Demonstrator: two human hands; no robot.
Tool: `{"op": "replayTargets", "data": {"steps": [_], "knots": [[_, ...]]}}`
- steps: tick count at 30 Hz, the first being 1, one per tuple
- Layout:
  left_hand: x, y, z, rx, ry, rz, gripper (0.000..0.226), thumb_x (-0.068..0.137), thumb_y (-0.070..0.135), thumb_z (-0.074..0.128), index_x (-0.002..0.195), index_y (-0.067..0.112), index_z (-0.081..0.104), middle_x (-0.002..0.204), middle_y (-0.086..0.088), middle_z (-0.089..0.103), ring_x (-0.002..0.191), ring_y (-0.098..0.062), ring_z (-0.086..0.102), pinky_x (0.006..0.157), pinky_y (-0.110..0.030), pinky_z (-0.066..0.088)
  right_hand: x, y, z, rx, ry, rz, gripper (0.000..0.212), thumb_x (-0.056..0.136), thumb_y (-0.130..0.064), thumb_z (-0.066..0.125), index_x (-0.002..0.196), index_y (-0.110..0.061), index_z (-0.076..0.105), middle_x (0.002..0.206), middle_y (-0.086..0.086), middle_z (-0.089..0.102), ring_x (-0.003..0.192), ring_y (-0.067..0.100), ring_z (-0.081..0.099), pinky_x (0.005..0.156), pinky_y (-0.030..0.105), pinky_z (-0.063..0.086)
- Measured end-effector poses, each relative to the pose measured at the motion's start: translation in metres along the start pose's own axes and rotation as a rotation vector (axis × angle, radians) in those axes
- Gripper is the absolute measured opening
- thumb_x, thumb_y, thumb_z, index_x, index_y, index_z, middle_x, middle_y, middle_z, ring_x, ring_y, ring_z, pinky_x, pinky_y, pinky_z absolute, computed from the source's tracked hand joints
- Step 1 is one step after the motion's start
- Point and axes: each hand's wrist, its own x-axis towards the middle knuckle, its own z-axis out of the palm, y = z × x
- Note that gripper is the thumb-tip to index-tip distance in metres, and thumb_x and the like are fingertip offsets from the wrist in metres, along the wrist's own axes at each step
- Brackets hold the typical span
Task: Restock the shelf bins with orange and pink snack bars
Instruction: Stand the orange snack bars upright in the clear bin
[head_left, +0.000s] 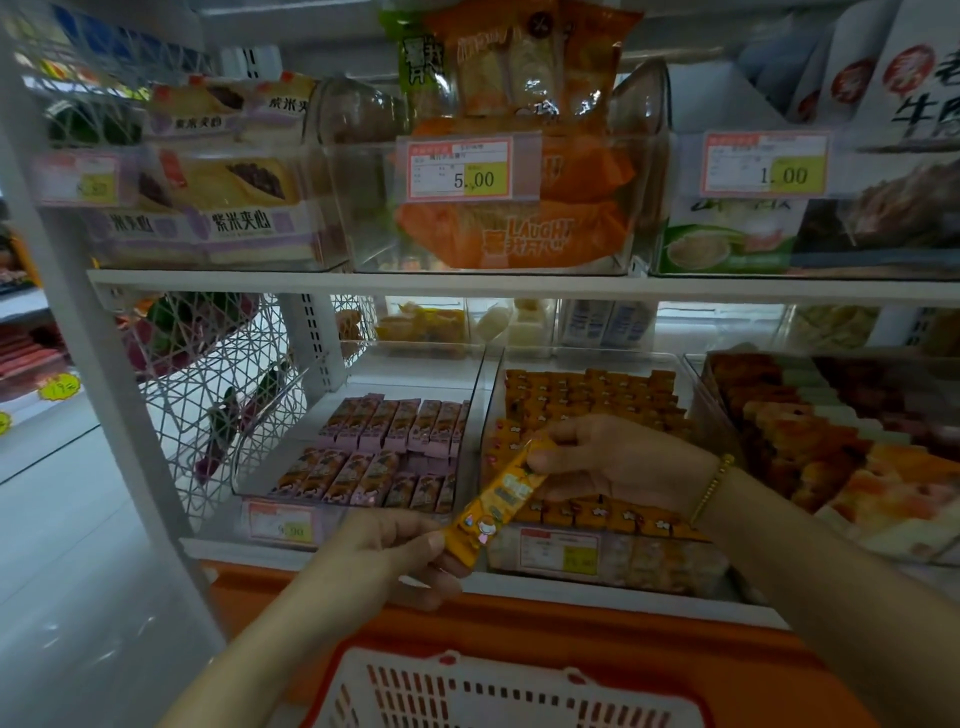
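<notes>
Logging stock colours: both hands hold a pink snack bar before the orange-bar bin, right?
No: the head view shows the snack bar is orange, not pink. The left hand and right hand both hold it before the orange-bar bin.

Single view only, from camera on my head; no second view to share scene with. Lens faced forward and down at shelving, wide-angle, so uprights bowed at edges. Stood close: upper shelf board (467, 283) crossed frame above middle. My left hand (395, 551) and right hand (613, 462), both pinching orange snack bar (498, 499), sat low centre over clear bin (675, 561). Basket (519, 696) lay at bottom edge, almost under lens. Floor (62, 519) ran off left.
</notes>
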Motion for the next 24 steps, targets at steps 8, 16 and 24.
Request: {"op": "replayTargets", "data": {"steps": [8,16,24], "knots": [[0.010,-0.006,-0.004,-0.548,-0.207,-0.335,0.061,0.084,0.049,0.040,0.101,0.000,0.073,0.097,-0.022,0.071,0.062,-0.026,0.071,0.046,-0.028,0.055,0.000,-0.002,0.002,-0.212,-0.150,-0.289,0.034,0.076,0.011,0.066,0.103,-0.008,0.062,0.105,0.019,0.063,0.095,0.023,0.063,0.076,0.023,0.053],[0.011,-0.008,0.016,-0.992,-0.434,-0.343,0.044,0.094,0.022,0.047,0.117,-0.015,0.058,0.084,-0.020,0.065,0.068,-0.030,0.068,0.070,-0.041,0.058,0.011,0.006,0.007,-0.300,-0.157,-0.361,0.039,0.075,0.026,0.056,0.081,-0.013,0.059,0.110,0.003,0.063,0.099,0.020,0.061,0.067,0.025,0.054],[0.018,-0.007,0.026,-0.619,0.012,-0.183,0.029,0.068,0.022,0.070,0.086,-0.001,0.074,0.083,-0.015,0.070,0.070,-0.023,0.070,0.056,-0.032,0.058,0.012,0.004,0.010,-0.230,0.188,-0.173,0.023,0.091,-0.013,0.061,0.114,-0.012,0.060,0.118,0.004,0.062,0.104,0.020,0.064,0.083,0.030,0.056]]}}
